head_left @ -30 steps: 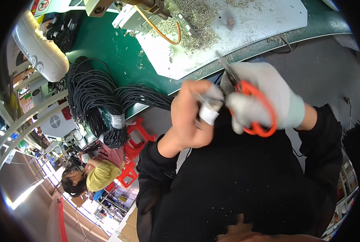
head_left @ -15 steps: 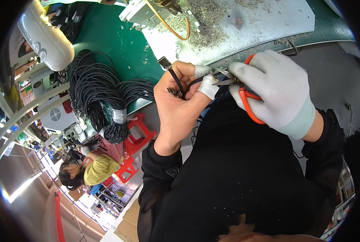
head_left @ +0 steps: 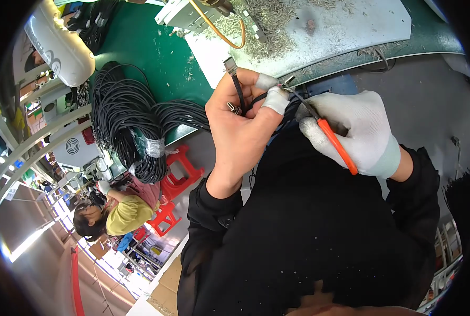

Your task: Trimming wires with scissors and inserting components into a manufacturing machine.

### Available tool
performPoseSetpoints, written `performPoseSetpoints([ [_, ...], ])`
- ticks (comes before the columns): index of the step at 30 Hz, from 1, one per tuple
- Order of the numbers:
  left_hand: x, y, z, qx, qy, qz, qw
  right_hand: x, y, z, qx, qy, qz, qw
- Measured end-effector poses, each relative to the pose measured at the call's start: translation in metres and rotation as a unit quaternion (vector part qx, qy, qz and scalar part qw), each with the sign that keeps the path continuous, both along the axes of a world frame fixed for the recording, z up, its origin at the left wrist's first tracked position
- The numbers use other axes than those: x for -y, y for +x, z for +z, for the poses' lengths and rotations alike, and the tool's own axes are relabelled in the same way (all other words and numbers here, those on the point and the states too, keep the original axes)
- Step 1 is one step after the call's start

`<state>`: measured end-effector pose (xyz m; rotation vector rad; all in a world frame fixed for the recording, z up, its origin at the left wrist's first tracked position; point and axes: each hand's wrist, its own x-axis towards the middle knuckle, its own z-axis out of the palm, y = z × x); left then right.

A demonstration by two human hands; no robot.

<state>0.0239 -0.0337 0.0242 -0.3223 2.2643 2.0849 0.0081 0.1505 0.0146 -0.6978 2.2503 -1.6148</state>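
Observation:
My left hand (head_left: 237,134), bare but for white covers on the thumb and index fingertips, pinches a black cable (head_left: 261,98). The cable's metallic end (head_left: 287,82) sticks out past those fingertips. Another black cable with a silver connector plug (head_left: 229,65) rises between the fingers, and a smaller metal connector (head_left: 233,108) shows by the palm. My right hand (head_left: 359,129), in a white knit glove, is wrapped round orange-handled scissors (head_left: 336,143). Their narrow blades reach the cable end at the left fingertips; whether they touch it I cannot tell.
Coiled black cables (head_left: 124,116) hang over the green table's edge (head_left: 179,79) at left. A white board (head_left: 351,31) strewn with metal-coloured scraps lies ahead, under a machine (head_left: 190,18). Red stools (head_left: 179,171) and a seated person in yellow (head_left: 127,213) are at left.
The scissors have turned in my right hand, handles now pointing down toward me, and their spread blades have come together. Both hands have shifted slightly; the metallic cable end now shows past my left fingertips.

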Motion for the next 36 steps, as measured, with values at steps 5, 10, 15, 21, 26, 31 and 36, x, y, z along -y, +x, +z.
performPoseSetpoints([
  [5,-0.001,0.002,0.0,0.004,0.006,-0.004,1.0,0.011,0.001,-0.014,-0.168,0.014,-0.096,0.981],
  [10,-0.003,0.0,-0.004,0.021,-0.014,-0.034,0.999,0.013,-0.005,-0.018,-0.268,0.108,-0.135,0.948],
  [15,-0.004,-0.001,-0.006,0.028,-0.015,-0.023,0.999,0.018,-0.002,-0.034,-0.235,0.11,-0.107,0.96],
  [21,0.004,-0.001,-0.012,0.082,0.077,-0.029,0.993,0.021,-0.003,-0.041,-0.226,0.078,-0.127,0.963],
  [26,0.0,-0.006,-0.006,0.085,0.096,-0.023,0.991,0.021,0.0,-0.043,-0.143,0.028,-0.097,0.984],
  [31,0.006,-0.007,-0.013,0.066,0.098,-0.034,0.992,0.012,-0.004,-0.034,0.111,-0.084,-0.018,0.99],
  [36,0.004,-0.006,-0.012,0.05,0.056,-0.025,0.997,0.008,-0.008,-0.023,0.331,-0.121,0.025,0.935],
])
